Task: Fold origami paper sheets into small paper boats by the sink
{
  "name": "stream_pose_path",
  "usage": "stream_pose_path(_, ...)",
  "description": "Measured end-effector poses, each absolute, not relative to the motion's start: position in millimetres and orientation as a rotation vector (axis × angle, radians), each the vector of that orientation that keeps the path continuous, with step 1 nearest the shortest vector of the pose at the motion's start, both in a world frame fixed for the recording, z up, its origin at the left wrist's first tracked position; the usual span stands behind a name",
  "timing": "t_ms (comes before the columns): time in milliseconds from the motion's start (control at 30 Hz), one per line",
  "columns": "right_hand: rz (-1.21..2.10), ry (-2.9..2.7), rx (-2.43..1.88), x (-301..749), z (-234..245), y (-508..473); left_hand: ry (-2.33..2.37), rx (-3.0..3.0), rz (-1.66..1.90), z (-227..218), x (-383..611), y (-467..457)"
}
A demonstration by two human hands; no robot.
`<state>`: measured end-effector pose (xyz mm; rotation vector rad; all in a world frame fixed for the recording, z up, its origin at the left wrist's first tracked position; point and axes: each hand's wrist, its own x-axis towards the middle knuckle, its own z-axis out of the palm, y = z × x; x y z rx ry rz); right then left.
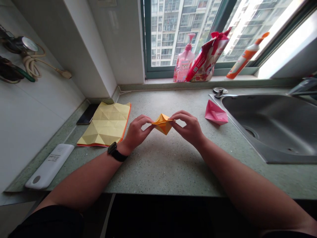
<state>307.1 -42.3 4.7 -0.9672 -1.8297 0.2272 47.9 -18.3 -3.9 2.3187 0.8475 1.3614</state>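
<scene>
Between my two hands is a small folded origami piece of orange-yellow paper (162, 125), held a little above the countertop. Its left corner is pinched by thumb and fingers of my left hand (137, 131). My right hand (188, 127) pinches the opposite corner in the same way. The paper's middle bulges into a pointed, diamond-like shape with a slit across it. To the right, a pink folded paper piece (216, 113) rests beside the sink. Left of my left hand lies a stack of creased yellow paper sheets (105, 122) with orange edges.
A steel sink (272, 132) is set into the speckled counter (158, 172) at right. A white power bank (49, 167) and a dark phone (87, 114) lie at left. On the windowsill stand a pink pump bottle (183, 64), a red bag (208, 59) and an orange-white bottle (244, 59).
</scene>
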Motion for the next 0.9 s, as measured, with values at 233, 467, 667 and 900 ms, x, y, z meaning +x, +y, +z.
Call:
stream_pose_path(233, 0.376, -1.556, -0.959, 313.0, -2.7, -33.2, 0.892, 2.237, 1.397, -8.0, 46.1, -10.4)
stream_pose_path(467, 0.528, -1.357, -0.925, 323.3, -13.6, -16.9, 0.973, 2.222, 1.374, -14.1, 42.9, -0.6)
stream_pose_path(667, 0.519, -1.314, -0.922, 323.4, -14.8, -14.6, 1.031, 2.269, 1.336, -16.8, 41.3, 2.4)
stream_pose_path(900, 0.42, -1.407, -0.958, 317.2, -9.0, -25.1, 1.072, 2.536, 1.25, -18.4, 42.2, -9.2)
